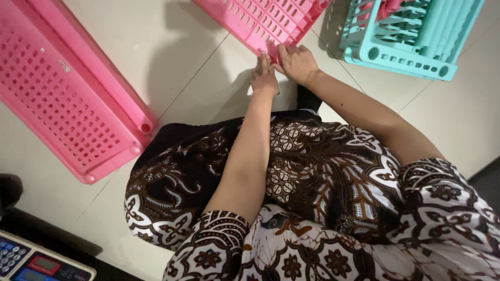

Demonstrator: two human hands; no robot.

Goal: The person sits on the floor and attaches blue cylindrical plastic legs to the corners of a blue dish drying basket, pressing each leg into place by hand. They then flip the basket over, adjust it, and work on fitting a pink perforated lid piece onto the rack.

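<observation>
Pale tiled floor fills the view from above, its grout lines running diagonally, and a person in a brown-and-white patterned garment sits or crouches on it with both arms stretched forward. At the top centre lies a pink perforated plastic tray, slanted across the floor so that its near corner comes down to the hands. The left hand lies flat, fingers pressed together and pointing at that corner, their tips touching the tray's lower rim; it pinches nothing that can be seen. The right hand sits just beside it, to the right and slightly further forward, fingers loosely spread and laid over the same rim, the thumb side close against the left hand; whether it grips under the edge cannot be told. The tray thus lies directly ahead of both hands, reaching away from them toward the top of the view. Beside it on the right stands a turquoise plastic rack with upright bars, close to the pink tray but apart from the hands. Well to the left lies a second, larger pink perforated tray. A weighing scale with a keypad shows in the lower left corner.
</observation>
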